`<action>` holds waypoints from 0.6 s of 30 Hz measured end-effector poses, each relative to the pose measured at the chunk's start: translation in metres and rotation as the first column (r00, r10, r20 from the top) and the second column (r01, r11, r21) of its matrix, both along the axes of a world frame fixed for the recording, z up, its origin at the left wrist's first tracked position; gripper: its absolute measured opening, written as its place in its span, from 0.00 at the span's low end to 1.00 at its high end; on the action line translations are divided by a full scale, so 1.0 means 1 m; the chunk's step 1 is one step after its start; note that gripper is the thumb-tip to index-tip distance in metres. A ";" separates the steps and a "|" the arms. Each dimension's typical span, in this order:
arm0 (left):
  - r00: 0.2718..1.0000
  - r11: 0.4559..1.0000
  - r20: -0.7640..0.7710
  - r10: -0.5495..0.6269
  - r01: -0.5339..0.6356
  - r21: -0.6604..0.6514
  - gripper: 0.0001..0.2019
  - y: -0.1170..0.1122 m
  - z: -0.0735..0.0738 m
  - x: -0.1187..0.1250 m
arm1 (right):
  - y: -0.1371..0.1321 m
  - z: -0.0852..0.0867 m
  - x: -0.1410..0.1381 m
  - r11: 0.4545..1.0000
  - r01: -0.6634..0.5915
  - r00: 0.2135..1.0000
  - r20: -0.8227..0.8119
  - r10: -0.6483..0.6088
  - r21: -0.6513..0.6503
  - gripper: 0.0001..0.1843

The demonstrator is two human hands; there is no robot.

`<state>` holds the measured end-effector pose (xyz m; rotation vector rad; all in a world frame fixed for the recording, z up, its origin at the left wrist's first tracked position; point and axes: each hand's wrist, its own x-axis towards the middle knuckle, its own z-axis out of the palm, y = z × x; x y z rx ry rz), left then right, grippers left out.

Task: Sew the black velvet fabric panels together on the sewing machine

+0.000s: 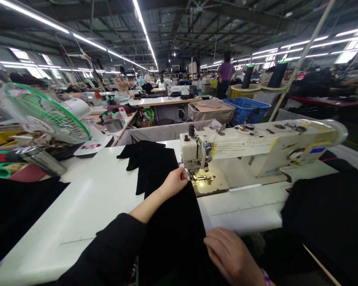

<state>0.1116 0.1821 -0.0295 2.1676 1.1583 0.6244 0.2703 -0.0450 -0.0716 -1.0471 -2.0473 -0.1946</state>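
Observation:
A long piece of black fabric [173, 222] runs over the white table and down toward me, its right edge beside the needle area of a sewing machine [226, 147]. My left hand [176, 180] is closed just left of the presser foot, above the fabric. Its fingertips are pinched together, and what lies between them is too small to make out. Lower down, my right hand [231, 252] has its fingers curled at the fabric's right edge, gripping it; the fingertips are partly hidden. The machine's lamp lights the metal plate by the needle.
A white pen-like stick [244, 188] lies before the machine bed. More black cloth is at the right [331, 218] and left [14, 202]. A green-rimmed fan [47, 115] and a steel flask [43, 159] stand left. Behind are a blue basket [247, 110] and a standing person [226, 75].

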 end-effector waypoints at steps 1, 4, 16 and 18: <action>1.000 1.000 -0.003 0.006 -0.006 -0.005 0.08 0.005 0.000 0.003 | 0.002 0.001 -0.001 1.000 0.025 1.000 -0.005 -0.025 -0.020 0.13; 1.000 1.000 -0.016 0.019 -0.020 -0.018 0.09 0.018 -0.003 0.010 | 0.009 0.001 -0.004 0.997 0.061 0.998 -0.014 -0.062 -0.046 0.13; 0.995 0.992 -0.063 0.079 -0.072 0.105 0.07 0.019 -0.007 0.012 | 0.013 -0.002 -0.005 0.995 0.049 0.999 -0.017 -0.050 -0.088 0.14; 0.991 0.977 -0.070 0.117 -0.103 0.186 0.09 0.003 0.001 0.011 | 0.013 -0.002 -0.005 0.994 0.038 0.999 -0.013 -0.040 -0.105 0.14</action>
